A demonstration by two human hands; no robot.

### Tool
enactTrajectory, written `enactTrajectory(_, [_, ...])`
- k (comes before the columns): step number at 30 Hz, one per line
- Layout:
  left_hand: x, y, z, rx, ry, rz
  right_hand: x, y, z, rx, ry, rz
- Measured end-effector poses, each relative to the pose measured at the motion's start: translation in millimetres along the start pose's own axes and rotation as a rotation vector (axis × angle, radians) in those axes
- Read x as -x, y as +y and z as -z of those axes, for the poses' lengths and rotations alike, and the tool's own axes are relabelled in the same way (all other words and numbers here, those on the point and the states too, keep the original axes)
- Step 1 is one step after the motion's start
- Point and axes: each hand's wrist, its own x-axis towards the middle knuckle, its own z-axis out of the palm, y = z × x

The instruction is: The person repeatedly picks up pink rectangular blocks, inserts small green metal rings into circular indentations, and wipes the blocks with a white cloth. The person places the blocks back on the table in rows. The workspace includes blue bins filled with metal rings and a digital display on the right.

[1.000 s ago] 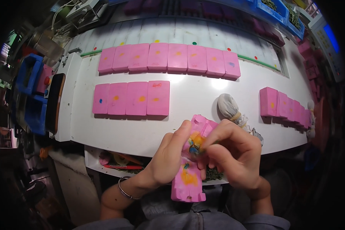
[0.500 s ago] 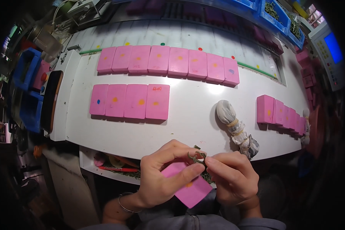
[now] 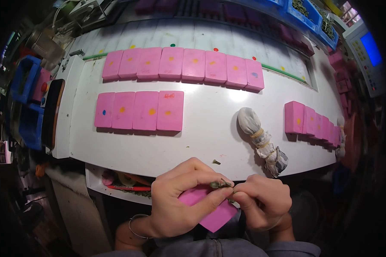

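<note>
My left hand [image 3: 176, 203] is closed round a pink rubber-like block [image 3: 216, 216], which hangs tilted over my lap with one corner pointing down. Between that hand's thumb and forefinger shows a small curled green piece [image 3: 220, 184], like wax or plastic. The fingertips of my right hand [image 3: 263, 201] are pinched together against its right end, where a little more green shows below them. Part of the block is hidden by my left fingers. On the white table, just beyond my hands, lies a small dark green bit [image 3: 216, 162].
Pink blocks with coloured dots stand in a long back row [image 3: 193, 64], a shorter left row [image 3: 146, 111] and a right row [image 3: 294, 118]. A banded cloth bundle [image 3: 257, 132] lies beyond my right hand. An open drawer [image 3: 116, 192] is below the table edge; blue trays [image 3: 328, 30] sit far right.
The small dark green bit has appeared on the table beyond my hands. My right hand has turned and its fingers are more curled; the green piece sits flatter between my left fingers.
</note>
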Motion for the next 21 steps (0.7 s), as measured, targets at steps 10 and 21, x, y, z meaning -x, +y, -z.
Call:
enactTrajectory(10, [1,6,4,-0.423,0.04,-0.208,-2,9,4,0.179,0.003,-0.035])
enactTrajectory(21, [-16,-12,12,-0.005,0.08,-0.051,-105,-10,27,-0.09,-0.124,-0.123])
